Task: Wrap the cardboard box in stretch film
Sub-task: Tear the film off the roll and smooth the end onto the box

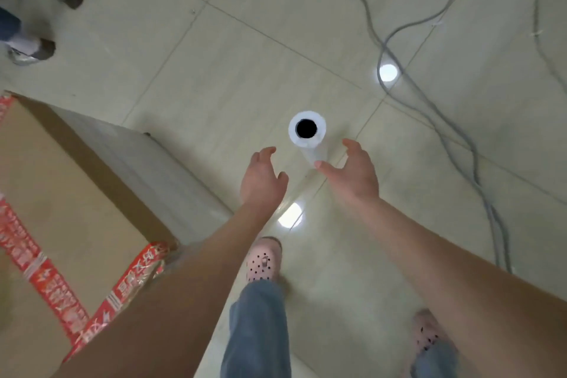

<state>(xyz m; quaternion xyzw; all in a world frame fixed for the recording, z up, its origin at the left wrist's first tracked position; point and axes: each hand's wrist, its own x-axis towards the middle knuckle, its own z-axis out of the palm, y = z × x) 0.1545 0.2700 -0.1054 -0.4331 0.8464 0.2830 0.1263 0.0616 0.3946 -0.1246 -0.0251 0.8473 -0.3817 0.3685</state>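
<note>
A white roll of stretch film (307, 136) stands upright on the tiled floor, its dark hollow core facing up. My left hand (262, 178) hovers just left of the roll with fingers spread and empty. My right hand (352, 170) hovers just right of it, fingers loosely spread, thumb close to the roll's lower side. Neither hand holds anything. A large cardboard box (58, 202) with red printed tape stands at the left, beside my left forearm.
Grey cables (429, 101) snake over the floor at the right. Another person's feet (36, 43) stand at the top left. My own feet in pink perforated clogs (264, 261) are below the hands. Bare tiles lie beyond the roll.
</note>
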